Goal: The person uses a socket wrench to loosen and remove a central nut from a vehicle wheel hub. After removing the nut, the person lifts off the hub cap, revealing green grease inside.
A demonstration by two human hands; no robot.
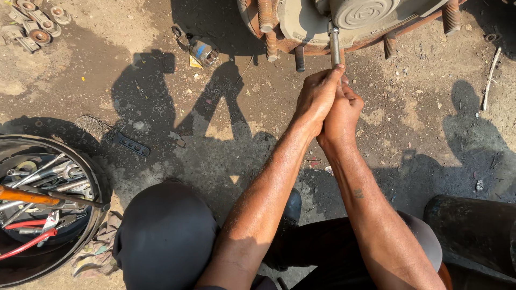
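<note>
The stiff, probably slippery steel wrench shaft [335,47] is clasped low by both closed hands, left hand [318,96] and right hand [344,110], beneath the heavy wheel hub [301,24].

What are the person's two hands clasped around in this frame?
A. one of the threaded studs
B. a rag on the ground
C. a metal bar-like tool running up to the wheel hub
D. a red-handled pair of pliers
C: the left hand and right hand wrap together around the lower end of a metal tool that reaches up to the wheel hub.
</note>
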